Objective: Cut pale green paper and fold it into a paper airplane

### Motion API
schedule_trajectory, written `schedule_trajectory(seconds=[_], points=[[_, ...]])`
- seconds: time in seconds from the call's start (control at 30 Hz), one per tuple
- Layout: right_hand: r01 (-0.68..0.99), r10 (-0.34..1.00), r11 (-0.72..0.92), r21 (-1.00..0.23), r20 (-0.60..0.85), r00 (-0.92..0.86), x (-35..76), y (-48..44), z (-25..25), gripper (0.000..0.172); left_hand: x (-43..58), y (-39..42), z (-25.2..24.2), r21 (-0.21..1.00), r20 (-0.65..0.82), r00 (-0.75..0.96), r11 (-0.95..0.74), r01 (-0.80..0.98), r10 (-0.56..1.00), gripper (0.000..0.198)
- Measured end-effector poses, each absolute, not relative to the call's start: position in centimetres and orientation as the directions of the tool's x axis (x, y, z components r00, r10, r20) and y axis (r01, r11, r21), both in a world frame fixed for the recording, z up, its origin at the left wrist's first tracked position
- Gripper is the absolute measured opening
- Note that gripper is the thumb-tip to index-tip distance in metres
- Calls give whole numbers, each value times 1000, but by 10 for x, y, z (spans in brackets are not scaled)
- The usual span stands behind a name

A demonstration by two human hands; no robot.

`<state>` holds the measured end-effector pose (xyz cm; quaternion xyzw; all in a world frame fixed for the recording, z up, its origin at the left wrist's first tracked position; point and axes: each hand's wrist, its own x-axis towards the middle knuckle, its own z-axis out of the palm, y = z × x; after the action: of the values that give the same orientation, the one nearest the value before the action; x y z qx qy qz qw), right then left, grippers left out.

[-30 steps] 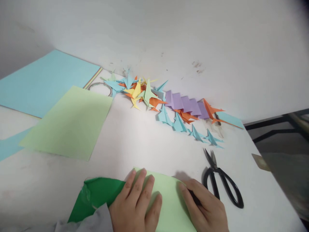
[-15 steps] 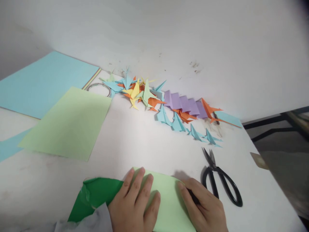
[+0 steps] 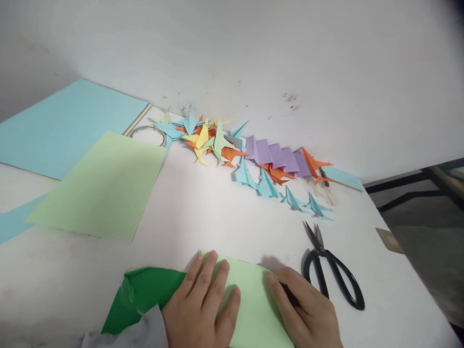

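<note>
Near the front edge of the view, my left hand (image 3: 203,304) lies flat with fingers spread on a light green sheet of paper (image 3: 250,290). My right hand (image 3: 308,309) pinches that sheet at its right edge, thumb on top. A dark patch shows beneath its fingers; I cannot make out what it is. Partly under my left hand and sleeve is a dark green piece (image 3: 148,290). Black-handled scissors (image 3: 324,256) lie just right of my right hand, blades slightly apart and pointing away.
Folded paper planes (image 3: 217,142) in several colours pile along the wall, beside a purple pleated strip (image 3: 277,157). Blue planes (image 3: 268,183) stand in a row before them. At left are a blue paper stack (image 3: 72,125), a green sheet (image 3: 101,188) and a tape roll (image 3: 147,128).
</note>
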<state>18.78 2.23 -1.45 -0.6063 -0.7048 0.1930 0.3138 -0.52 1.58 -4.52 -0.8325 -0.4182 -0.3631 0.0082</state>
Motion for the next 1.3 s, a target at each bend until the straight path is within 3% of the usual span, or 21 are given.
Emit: schedule_trajectory(seconds=[0.37, 0.4, 0.5, 0.57, 0.8, 0.97, 1.03, 1.17, 1.3], points=[[754, 968, 213, -622, 240, -76, 189, 22, -17, 13, -6, 18, -41, 284, 566, 393, -620, 732, 724, 15], [760, 968, 211, -615, 237, -77, 189, 23, -17, 14, -8, 19, -42, 281, 557, 421, -640, 716, 716, 20], [776, 971, 196, -599, 229, -69, 189, 23, -16, 18, -14, 20, -45, 239, 513, 577, -751, 615, 636, 60], [791, 969, 186, -582, 244, -48, 189, 24, -15, 20, -18, 21, -45, 239, 487, 610, -767, 595, 625, 66], [794, 970, 146, -591, 244, 3, 188, 27, -15, 25, -22, 17, -25, 248, 296, 660, -723, 645, 691, 62], [778, 962, 36, -627, 231, 143, 192, 23, -17, 18, -23, 17, -21, 230, 295, 672, -733, 640, 680, 58], [801, 942, 43, -597, 292, 168, 195, 18, -13, 13, -24, 18, -23, 229, 317, 672, -742, 630, 669, 58], [847, 891, 310, -432, 443, -100, 195, 5, 0, 16, -26, 23, -29, 195, 389, 688, -784, 589, 613, 58], [833, 878, 401, -381, 419, -232, 189, -3, 4, 20, -27, 26, -37, 161, 423, 705, -813, 560, 570, 53]])
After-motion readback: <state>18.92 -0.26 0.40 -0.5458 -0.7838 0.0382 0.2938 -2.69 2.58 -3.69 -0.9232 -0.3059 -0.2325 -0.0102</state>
